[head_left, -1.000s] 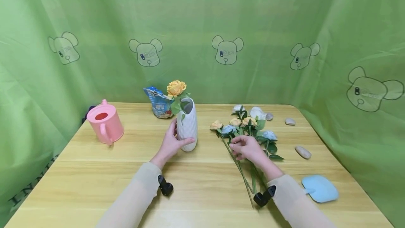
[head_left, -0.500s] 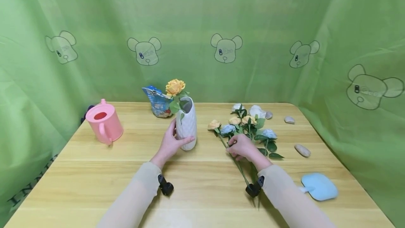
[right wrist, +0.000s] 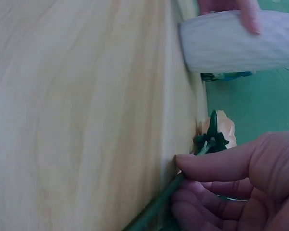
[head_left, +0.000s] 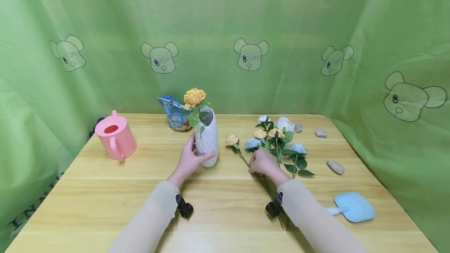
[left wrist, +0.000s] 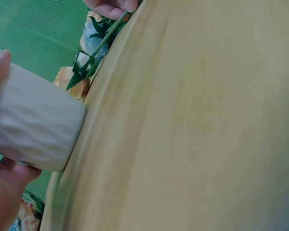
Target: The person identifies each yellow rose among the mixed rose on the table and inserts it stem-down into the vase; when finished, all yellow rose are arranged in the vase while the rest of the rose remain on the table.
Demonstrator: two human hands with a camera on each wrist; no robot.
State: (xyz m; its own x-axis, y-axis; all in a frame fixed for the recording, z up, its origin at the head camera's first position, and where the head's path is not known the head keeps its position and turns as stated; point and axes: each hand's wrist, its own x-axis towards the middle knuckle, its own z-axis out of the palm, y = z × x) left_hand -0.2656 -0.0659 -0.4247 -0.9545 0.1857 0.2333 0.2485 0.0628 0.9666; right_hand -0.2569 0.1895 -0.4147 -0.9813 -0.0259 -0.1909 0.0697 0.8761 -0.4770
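Observation:
A white textured vase point(head_left: 207, 138) stands on the wooden table point(head_left: 140, 190) with one orange rose point(head_left: 194, 97) in it. My left hand point(head_left: 190, 158) grips the vase's lower left side, thumb across its front; the vase point(left wrist: 31, 125) also fills the left wrist view. My right hand point(head_left: 261, 163) pinches the green stem of a pale orange rose point(head_left: 232, 140), whose bloom lies just right of the vase. In the right wrist view my fingers point(right wrist: 231, 168) curl round that stem point(right wrist: 154, 207), with the bloom point(right wrist: 216, 130) beyond and the vase point(right wrist: 236, 41) above. A bunch of blue, white and orange roses point(head_left: 277, 139) lies beside my right hand.
A pink watering can point(head_left: 115, 135) stands at the left. A blue snack bag point(head_left: 175, 114) sits behind the vase. Pebbles point(head_left: 335, 166) lie at the right, and a light blue flat tool point(head_left: 353, 207) rests near the front right. Green cloth point(head_left: 225, 30) walls the table.
My right hand has drawn the pale orange rose leftward out of the bunch toward the vase. The left hand and vase have stayed put.

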